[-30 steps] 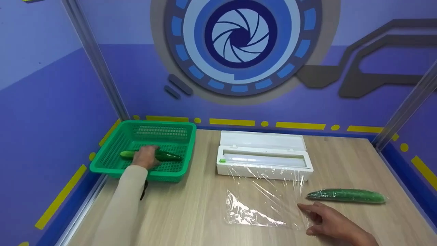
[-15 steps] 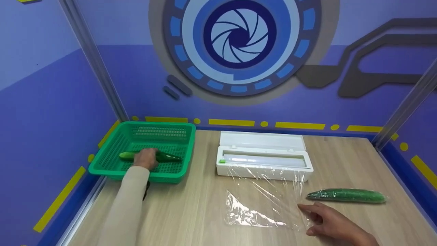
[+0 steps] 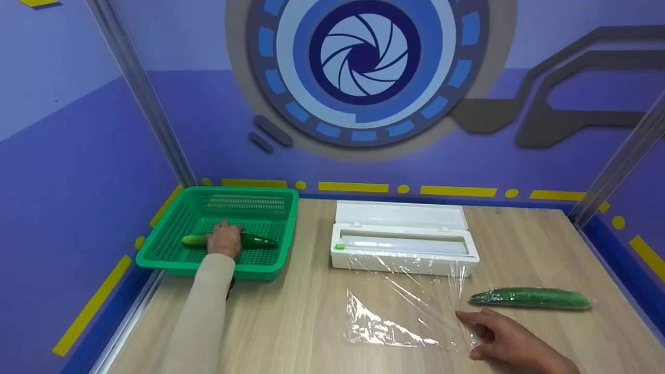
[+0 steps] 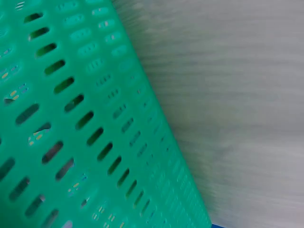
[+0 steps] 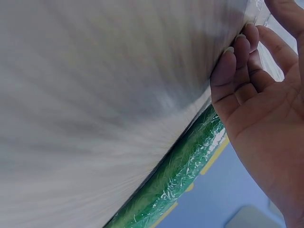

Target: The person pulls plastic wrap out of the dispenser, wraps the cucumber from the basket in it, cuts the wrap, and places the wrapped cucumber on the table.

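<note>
In the head view my left hand (image 3: 224,241) reaches over the middle of a green cucumber (image 3: 260,241) lying in a green plastic basket (image 3: 234,270). Its fingers bend across the cucumber, which shows on both sides of the hand; the grip underneath is hidden. In the left wrist view the slotted basket wall (image 4: 95,114) covers the hand. My right hand (image 3: 501,337) rests at the right edge of a sheet of clear cling film (image 3: 384,317), index finger extended and thumb apart from it. Behind that hand lies a second cucumber (image 3: 532,298), wrapped in film.
A white cling film box (image 3: 402,264) with its lid raised stands at the back centre, and the film runs out of its front. A green slider (image 3: 340,246) sits at its left end. Purple panels (image 3: 208,119) enclose the wooden table (image 3: 291,322).
My left hand shifts slightly to the right over the cucumber, and its fingers reach farther beyond it. The cucumber stays in the basket. My right hand keeps its place at the film.
</note>
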Demonstrator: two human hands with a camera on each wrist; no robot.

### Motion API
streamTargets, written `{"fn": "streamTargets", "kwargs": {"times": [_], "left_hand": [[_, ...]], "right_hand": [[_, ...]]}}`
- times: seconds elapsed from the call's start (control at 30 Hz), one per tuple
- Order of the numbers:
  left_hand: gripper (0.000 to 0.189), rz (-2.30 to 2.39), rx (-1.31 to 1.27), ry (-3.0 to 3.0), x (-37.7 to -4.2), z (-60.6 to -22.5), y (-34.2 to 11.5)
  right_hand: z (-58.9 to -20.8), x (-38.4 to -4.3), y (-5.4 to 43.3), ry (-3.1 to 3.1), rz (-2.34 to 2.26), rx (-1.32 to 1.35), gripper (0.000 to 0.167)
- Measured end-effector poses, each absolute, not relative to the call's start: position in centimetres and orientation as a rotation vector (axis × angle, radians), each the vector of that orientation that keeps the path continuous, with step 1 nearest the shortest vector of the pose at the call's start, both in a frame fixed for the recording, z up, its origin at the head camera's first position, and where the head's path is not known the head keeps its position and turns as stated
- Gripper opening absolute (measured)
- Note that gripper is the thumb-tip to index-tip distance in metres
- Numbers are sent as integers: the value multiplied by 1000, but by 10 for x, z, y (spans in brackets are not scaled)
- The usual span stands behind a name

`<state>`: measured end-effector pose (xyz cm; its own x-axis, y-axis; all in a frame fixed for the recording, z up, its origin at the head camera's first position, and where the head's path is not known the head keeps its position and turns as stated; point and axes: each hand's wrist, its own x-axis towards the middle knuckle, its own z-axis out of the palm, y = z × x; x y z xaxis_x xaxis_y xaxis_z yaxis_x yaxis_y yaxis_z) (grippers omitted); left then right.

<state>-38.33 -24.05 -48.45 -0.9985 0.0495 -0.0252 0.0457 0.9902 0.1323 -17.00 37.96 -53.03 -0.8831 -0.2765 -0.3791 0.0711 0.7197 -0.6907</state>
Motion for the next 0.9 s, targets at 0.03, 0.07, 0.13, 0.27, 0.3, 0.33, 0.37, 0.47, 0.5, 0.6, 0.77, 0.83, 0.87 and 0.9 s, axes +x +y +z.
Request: {"fn": "streamTargets", "kwargs": {"times": [0.03, 0.07, 0.13, 0.27, 0.3, 0.33, 0.37, 0.47, 0.5, 0.6, 0.77, 0.83, 0.87, 0.9], "left_hand": [[38, 201, 74, 3111, -384, -485, -240], [37, 196, 78, 3116, -385, -485, -239], [35, 177, 85, 3125, -386, -485, -238], [36, 129, 101, 3133, -388, -484, -237], [38, 116, 107, 3130, -388, -484, -237], [40, 101, 115, 3128, -388, -483, -236], [41, 92, 118, 3125, -388, -484, -236], [45, 72, 134, 3111, -389, -484, -235], [45, 68, 143, 3109, -389, -485, -234], [39, 45, 182, 3120, -390, -485, -233], [33, -1, 206, 3140, -390, -483, -234], [35, -11, 199, 3134, -389, -480, -235], [36, -14, 200, 3136, -390, -479, -235], [37, -13, 202, 3138, -390, -477, -236]], "right_hand": [[-530, -170, 380, 2466, -1014, -156, 83], [-530, -170, 379, 2467, -1015, -151, 83], [-530, -171, 379, 2471, -1009, -155, 83], [-531, -172, 377, 2464, -1002, -134, 83], [-531, -171, 377, 2460, -1009, -120, 83], [-531, -171, 377, 2454, -1019, -101, 84], [-531, -171, 377, 2448, -1023, -92, 84], [-532, -170, 377, 2433, -1040, -71, 84], [-532, -170, 378, 2430, -1045, -71, 85], [-532, -169, 379, 2422, -1054, -78, 85], [-533, -170, 382, 2427, -1059, -127, 85], [-533, -170, 383, 2414, -1076, -149, 84], [-533, -170, 384, 2407, -1087, -154, 83], [-533, -170, 384, 2398, -1098, -160, 83]]}}
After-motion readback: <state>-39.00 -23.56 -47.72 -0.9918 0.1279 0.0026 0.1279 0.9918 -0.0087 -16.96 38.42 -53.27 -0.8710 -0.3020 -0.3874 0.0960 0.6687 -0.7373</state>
